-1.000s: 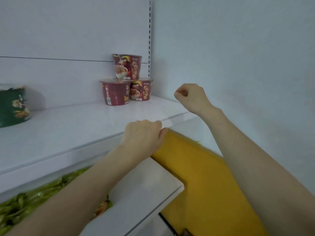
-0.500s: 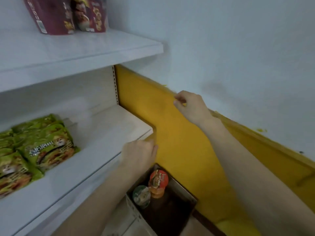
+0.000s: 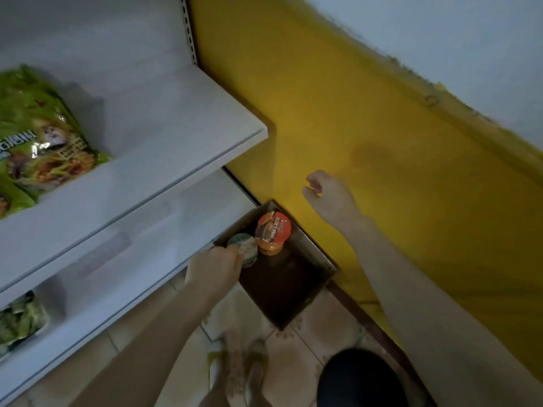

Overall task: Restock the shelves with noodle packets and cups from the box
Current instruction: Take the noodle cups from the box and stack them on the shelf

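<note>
Head view: left hand (image 3: 214, 268) at box (image 3: 311, 248) rim

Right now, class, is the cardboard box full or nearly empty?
Nearly empty: the cardboard box holds only two noodle cups; its dark bottom looks bare.

Shelves (image 3: 176, 136): smooth white-painted sheet metal with a soft sheen, and the slotted upright (image 3: 188, 30) looks the same to me. Noodle packets (image 3: 44, 142): glossy, crinkled green plastic film. Box (image 3: 311, 259): matt brown cardboard. Orange cup (image 3: 273, 229): glossy printed lid. Pale-lidded cup (image 3: 245, 248) by my left hand (image 3: 214, 268): duller lid. Wall (image 3: 352, 127): matt yellow paint, ragged at the upper edge. Floor tiles (image 3: 308, 327) beneath me: smooth, speckled with grit.
</note>
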{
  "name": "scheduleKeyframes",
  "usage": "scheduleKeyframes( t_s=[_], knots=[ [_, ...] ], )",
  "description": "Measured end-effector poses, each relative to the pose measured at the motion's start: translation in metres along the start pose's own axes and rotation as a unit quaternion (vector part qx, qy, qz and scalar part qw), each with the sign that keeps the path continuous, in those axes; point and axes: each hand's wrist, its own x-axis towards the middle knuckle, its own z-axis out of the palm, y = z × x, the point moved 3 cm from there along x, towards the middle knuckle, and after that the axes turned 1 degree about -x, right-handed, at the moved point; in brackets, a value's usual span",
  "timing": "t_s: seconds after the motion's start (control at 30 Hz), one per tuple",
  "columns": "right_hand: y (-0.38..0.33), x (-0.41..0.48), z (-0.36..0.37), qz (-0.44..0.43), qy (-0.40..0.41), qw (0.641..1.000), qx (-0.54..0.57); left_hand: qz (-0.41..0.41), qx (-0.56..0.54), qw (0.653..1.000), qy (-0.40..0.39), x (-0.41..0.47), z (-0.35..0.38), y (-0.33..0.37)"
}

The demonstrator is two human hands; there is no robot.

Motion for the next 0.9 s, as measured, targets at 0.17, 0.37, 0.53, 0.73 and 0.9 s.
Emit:
scheduleKeyframes(
  t_s=[0.17, 0.37, 0.53, 0.73, 0.9],
  knots=[
    [0.040, 0.000, 0.075, 0.053, -0.030, 0.997, 0.043, -0.015, -0.025, 0.999, -0.042, 0.027, 0.070, -0.013],
    [0.097, -0.001, 0.197, 0.106, -0.079, 0.989, 0.070, -0.006, -0.025, 0.998, -0.060, 0.076, 0.168, -0.033],
    [0.141, 0.005, 0.307, 0.157, -0.101, 0.973, 0.138, 0.007, -0.030, 0.999, -0.036, 0.115, 0.260, -0.050],
    [0.185, 0.042, 0.438, 0.248, -0.128, 0.938, 0.205, 0.001, -0.037, 0.999, 0.012, 0.158, 0.351, -0.071],
    [0.202, 0.080, 0.511, 0.299, -0.104, 0.913, 0.258, 0.003, -0.067, 0.996, 0.063, 0.190, 0.392, -0.083]
  ],
)
